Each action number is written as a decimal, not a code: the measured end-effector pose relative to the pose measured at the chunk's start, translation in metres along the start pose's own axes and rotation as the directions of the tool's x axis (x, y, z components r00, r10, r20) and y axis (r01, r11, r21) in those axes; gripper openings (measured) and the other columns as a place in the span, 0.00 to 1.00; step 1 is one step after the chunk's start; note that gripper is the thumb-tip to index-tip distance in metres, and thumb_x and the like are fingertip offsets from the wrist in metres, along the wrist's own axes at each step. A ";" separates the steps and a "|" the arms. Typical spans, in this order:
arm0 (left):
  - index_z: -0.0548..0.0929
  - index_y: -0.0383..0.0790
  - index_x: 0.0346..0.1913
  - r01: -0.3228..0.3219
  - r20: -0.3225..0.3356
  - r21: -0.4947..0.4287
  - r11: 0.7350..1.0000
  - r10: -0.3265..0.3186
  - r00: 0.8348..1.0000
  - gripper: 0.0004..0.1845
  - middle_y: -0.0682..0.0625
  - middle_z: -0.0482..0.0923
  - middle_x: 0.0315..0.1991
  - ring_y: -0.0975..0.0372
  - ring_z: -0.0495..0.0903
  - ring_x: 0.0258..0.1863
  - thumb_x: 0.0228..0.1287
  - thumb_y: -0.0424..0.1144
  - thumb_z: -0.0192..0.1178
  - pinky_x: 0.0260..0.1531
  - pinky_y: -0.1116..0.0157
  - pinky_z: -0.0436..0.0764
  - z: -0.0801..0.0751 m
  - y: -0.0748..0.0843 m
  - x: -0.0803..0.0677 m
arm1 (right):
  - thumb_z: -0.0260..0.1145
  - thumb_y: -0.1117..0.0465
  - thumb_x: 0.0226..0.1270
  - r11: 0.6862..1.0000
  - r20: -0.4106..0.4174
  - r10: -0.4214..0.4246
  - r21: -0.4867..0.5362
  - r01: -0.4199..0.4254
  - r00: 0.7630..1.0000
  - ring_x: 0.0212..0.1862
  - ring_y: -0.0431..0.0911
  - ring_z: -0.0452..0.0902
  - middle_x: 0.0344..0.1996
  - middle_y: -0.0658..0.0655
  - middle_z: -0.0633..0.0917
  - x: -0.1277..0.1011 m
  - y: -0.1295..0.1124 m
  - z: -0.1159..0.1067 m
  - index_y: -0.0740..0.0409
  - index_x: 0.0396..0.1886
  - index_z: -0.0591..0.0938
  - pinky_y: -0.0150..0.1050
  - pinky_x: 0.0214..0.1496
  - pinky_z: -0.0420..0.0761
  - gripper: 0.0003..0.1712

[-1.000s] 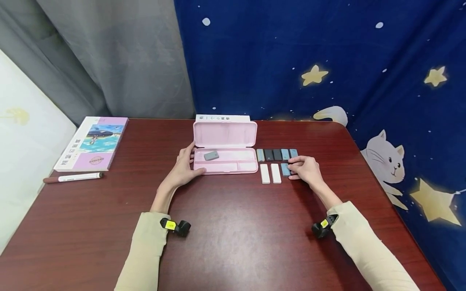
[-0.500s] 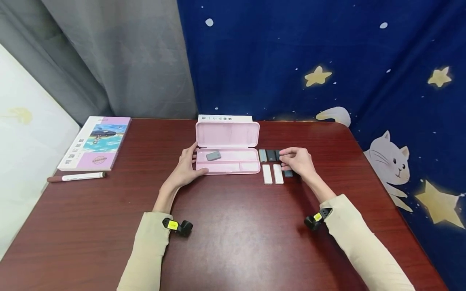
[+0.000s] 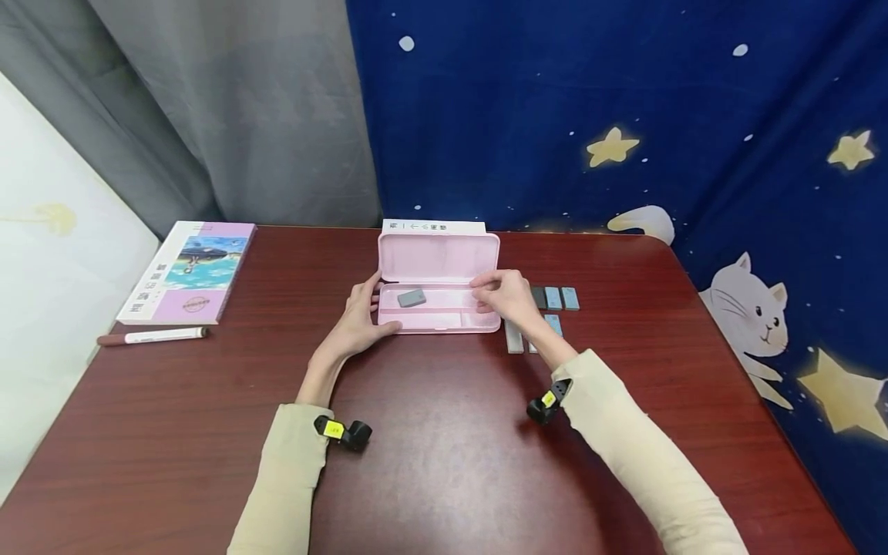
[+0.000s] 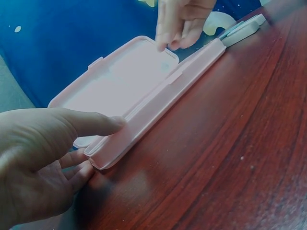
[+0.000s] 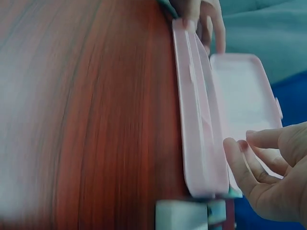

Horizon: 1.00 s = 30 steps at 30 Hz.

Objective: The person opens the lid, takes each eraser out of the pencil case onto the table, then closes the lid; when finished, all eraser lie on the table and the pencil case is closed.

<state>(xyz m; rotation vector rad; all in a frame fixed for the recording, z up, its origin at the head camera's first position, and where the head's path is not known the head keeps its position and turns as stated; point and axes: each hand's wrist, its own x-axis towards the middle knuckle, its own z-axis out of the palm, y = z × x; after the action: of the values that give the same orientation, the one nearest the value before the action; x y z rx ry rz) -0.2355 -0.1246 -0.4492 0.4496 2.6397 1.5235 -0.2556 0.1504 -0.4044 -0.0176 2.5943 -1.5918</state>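
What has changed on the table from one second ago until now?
The right hand left the row of small blocks and moved left over the open pink case, fingers pinched; what they hold is hidden. The left hand stayed on the case's left end, and the grey block inside stayed put.

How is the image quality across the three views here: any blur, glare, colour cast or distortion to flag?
Head view: sharp and evenly lit, with wide-angle bending at the edges and soft glare on the table. Left wrist view: bluish cast, left hand soft, pink case lid washed out. Right wrist view: table smeared by blur, case overexposed, right hand fairly clear.
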 end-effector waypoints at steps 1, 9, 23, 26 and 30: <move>0.48 0.34 0.76 0.002 0.002 0.001 1.000 -0.002 1.000 0.53 0.35 0.56 0.65 0.44 0.62 0.61 0.51 0.31 0.71 0.61 0.50 0.65 0.000 0.000 0.000 | 0.68 0.70 0.61 1.000 0.001 -0.010 -0.017 0.010 1.000 0.30 0.51 0.86 0.32 0.65 0.87 0.001 -0.002 0.005 0.66 0.41 0.86 0.41 0.33 0.85 0.09; 0.48 0.35 0.76 0.012 0.003 0.011 1.000 -0.012 1.000 0.54 0.35 0.56 0.65 0.45 0.62 0.60 0.51 0.32 0.72 0.61 0.50 0.65 -0.001 0.000 -0.001 | 0.68 0.71 0.58 0.969 0.069 -0.182 -0.158 0.191 0.981 0.34 0.44 0.82 0.31 0.57 0.87 0.012 -0.017 0.047 0.62 0.39 0.88 0.31 0.37 0.79 0.10; 0.48 0.33 0.75 -0.017 -0.011 -0.023 1.000 0.017 1.000 0.53 0.33 0.57 0.64 0.43 0.63 0.60 0.51 0.29 0.71 0.61 0.50 0.65 0.001 -0.001 0.001 | 0.67 0.74 0.58 0.895 0.212 -0.255 -0.317 0.314 0.943 0.37 0.45 0.80 0.35 0.57 0.88 0.030 -0.037 0.083 0.63 0.40 0.88 0.34 0.43 0.76 0.12; 0.48 0.33 0.75 -0.019 -0.007 -0.026 0.999 0.019 1.000 0.53 0.33 0.57 0.64 0.43 0.63 0.60 0.51 0.29 0.71 0.61 0.50 0.66 0.001 0.000 0.001 | 0.67 0.74 0.57 0.880 0.242 -0.252 -0.345 0.326 0.937 0.37 0.45 0.81 0.34 0.57 0.88 0.031 -0.037 0.086 0.64 0.42 0.88 0.34 0.42 0.76 0.12; 0.49 0.32 0.75 -0.016 -0.010 -0.023 1.000 0.015 1.000 0.53 0.33 0.57 0.64 0.43 0.63 0.60 0.51 0.30 0.71 0.61 0.50 0.65 0.000 0.001 0.000 | 0.68 0.74 0.57 0.864 0.256 -0.259 -0.371 0.342 0.931 0.38 0.46 0.81 0.34 0.58 0.88 0.032 -0.039 0.090 0.64 0.42 0.87 0.35 0.44 0.76 0.13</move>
<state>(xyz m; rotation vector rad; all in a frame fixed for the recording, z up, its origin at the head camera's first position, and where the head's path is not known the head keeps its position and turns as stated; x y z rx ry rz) -0.2354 -0.1244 -0.4483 0.4630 2.6296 1.5630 -0.2807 0.0511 -0.4121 -0.6120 2.8068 -1.0076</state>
